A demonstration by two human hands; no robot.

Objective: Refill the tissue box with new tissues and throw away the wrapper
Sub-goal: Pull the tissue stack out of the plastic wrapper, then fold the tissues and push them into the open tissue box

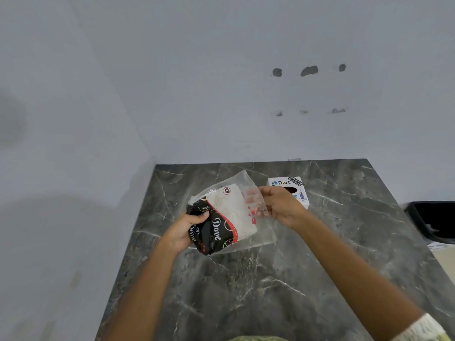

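A plastic tissue pack (pixel 225 217), black, red and white with "Dove" printed on it, is held above the dark marble table (pixel 246 291). My left hand (pixel 189 228) grips its black lower-left end. My right hand (pixel 280 207) pinches the clear, open end of the wrapper on the right, fingers showing through the plastic. White tissues are still inside the pack. A small white tissue box (pixel 299 190) with "Dart" stickers and a dark round opening stands on the table just behind my right hand, partly hidden by it.
A black bin (pixel 435 222) sits off the table's right edge. Pale walls meet at a corner behind the table's far left. A light floor shows at the far right.
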